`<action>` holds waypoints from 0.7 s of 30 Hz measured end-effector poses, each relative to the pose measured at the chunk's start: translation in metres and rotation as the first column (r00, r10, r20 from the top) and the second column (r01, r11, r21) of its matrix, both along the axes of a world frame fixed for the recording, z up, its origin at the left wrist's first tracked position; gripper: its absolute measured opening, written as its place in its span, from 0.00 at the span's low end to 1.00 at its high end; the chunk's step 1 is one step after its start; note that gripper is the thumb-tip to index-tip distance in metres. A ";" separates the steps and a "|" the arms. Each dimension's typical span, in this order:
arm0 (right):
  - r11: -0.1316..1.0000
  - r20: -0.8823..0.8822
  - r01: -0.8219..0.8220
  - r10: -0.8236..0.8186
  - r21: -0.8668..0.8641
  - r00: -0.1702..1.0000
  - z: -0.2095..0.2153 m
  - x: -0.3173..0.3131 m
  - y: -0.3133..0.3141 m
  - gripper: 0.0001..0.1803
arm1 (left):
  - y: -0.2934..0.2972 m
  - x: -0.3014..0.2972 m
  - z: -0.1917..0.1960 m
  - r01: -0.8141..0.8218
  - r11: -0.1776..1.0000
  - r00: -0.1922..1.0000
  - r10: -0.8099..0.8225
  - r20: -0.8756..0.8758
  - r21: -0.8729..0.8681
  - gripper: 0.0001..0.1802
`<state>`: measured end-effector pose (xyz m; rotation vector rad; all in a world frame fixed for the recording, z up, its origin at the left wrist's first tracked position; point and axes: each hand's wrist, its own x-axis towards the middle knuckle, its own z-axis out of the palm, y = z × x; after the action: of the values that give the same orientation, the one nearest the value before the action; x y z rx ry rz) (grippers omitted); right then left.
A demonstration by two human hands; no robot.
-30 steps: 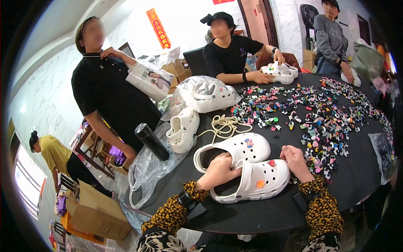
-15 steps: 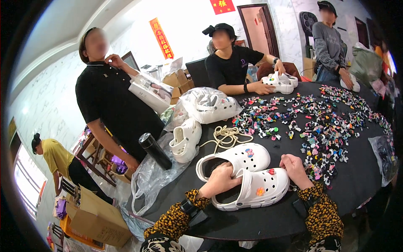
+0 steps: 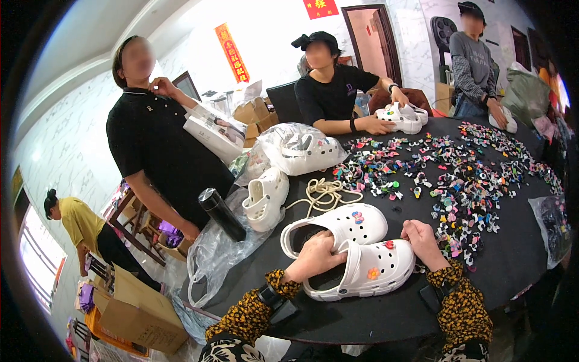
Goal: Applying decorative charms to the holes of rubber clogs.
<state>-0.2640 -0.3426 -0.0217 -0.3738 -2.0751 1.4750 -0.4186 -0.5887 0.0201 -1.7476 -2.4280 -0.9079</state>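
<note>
Two white clogs lie side by side on the dark table in front of me. The far clog (image 3: 356, 224) carries a small pink-and-blue charm; the near clog (image 3: 386, 274) has an orange flower and a red charm. My left hand (image 3: 315, 258) grips their adjoining sides, fingers reaching into the far clog's opening and thumb against the near one. Beside the toes my right hand (image 3: 422, 242) is closed, thumb and index finger pinched together. Whatever it holds, if anything, is hidden. Many small colourful shoe charms (image 3: 464, 208) are scattered beyond it.
Behind the clogs lie a cream cord (image 3: 325, 196), another white clog (image 3: 265, 199), a bagged pair (image 3: 304, 154) and a black bottle (image 3: 222, 214) on a plastic bag. A clear bag (image 3: 550, 226) sits at the right edge. Two co-workers handle white clogs across the table; another person stands left.
</note>
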 end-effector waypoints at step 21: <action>0.999 -0.014 -0.009 0.008 -0.043 1.000 -0.006 -0.001 0.000 0.23 | -0.003 0.001 -0.001 0.010 1.000 1.000 -0.011 -0.012 -0.014 0.18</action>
<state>-0.2652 -0.3425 -0.0279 -0.3708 -2.0398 1.5248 -0.4172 -0.5916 0.0194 -1.7668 -2.4259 -0.8800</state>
